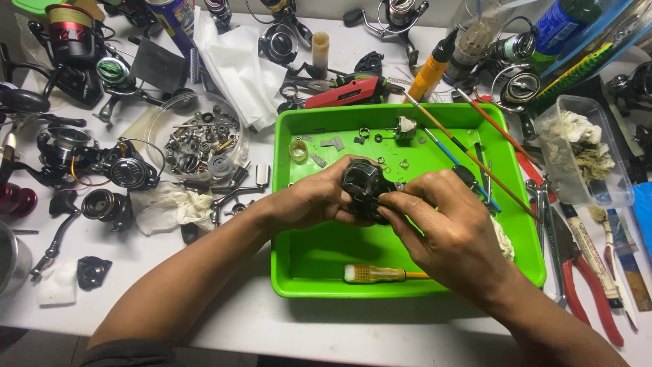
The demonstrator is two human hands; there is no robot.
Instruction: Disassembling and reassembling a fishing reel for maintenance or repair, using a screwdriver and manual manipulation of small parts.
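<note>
Green tray | both hands closed round black reel body

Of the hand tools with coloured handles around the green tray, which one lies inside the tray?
The yellow-handled screwdriver, lying along the green tray's near wall. The red-handled pliers lie outside on the table to the right, the red tool beyond the far rim.

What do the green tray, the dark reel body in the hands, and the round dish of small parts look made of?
Green tray: likely moulded plastic, glossy, with rounded rim and uniform colour. Reel body, held by left hand and right hand: dark, slightly shiny; metal or plastic, unclear. Round dish: transparent, plastic or glass; the parts inside look like grey metal.
</note>
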